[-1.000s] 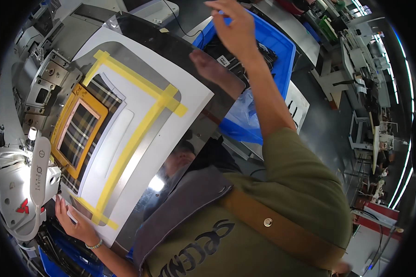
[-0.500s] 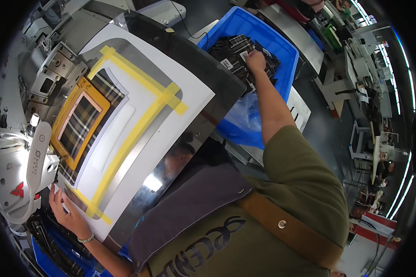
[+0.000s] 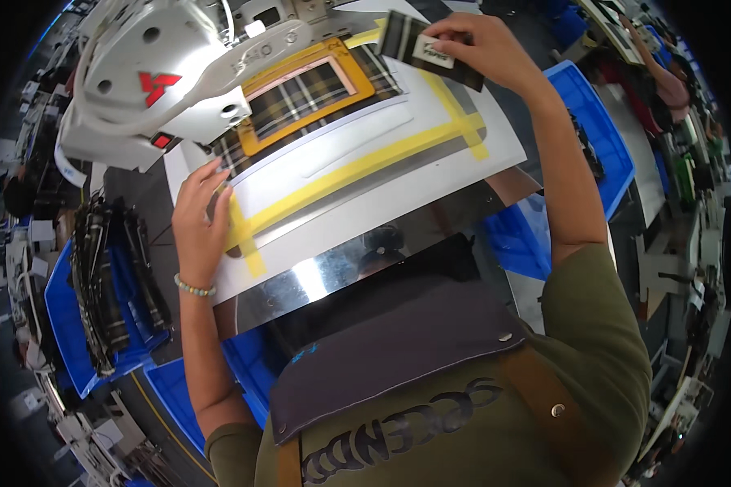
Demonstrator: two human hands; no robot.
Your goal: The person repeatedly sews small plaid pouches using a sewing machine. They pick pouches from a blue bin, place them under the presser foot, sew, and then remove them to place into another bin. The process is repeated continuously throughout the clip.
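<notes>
- My right hand (image 3: 487, 49) pinches a small dark plaid fabric piece (image 3: 430, 50) with a white label on it; thumb and fingers are pressed together on its right end, and the rest hangs free to the left of my grip.
- Just below this grip lies the white template plate (image 3: 365, 187) with yellow tape strips (image 3: 357, 166) on it, and to the lower left of the grip is the orange clamp frame (image 3: 300, 89) with plaid cloth already inside.
- My left hand (image 3: 199, 219) lies flat on the left edge of the plate, fingers spread, holding nothing; the tape corner is right under my fingertips.
- Above my left hand hangs the white head of the sewing machine (image 3: 162, 73), very near to the frame.
- On the outer side of my left arm, a blue bin (image 3: 65, 316) holds a stack of plaid pieces (image 3: 114, 276); another blue bin (image 3: 601, 138) stands just to the right of my right forearm.
- Risk, as I judge it: I hold the piece only by one end, so it can turn or droop and land crooked against the tape lines.
- If my left hand pushes sideways, the plate may shift and the plaid in the frame goes out of line.
- My left fingers are close to the machine head; this could be dangerous if it starts.
</notes>
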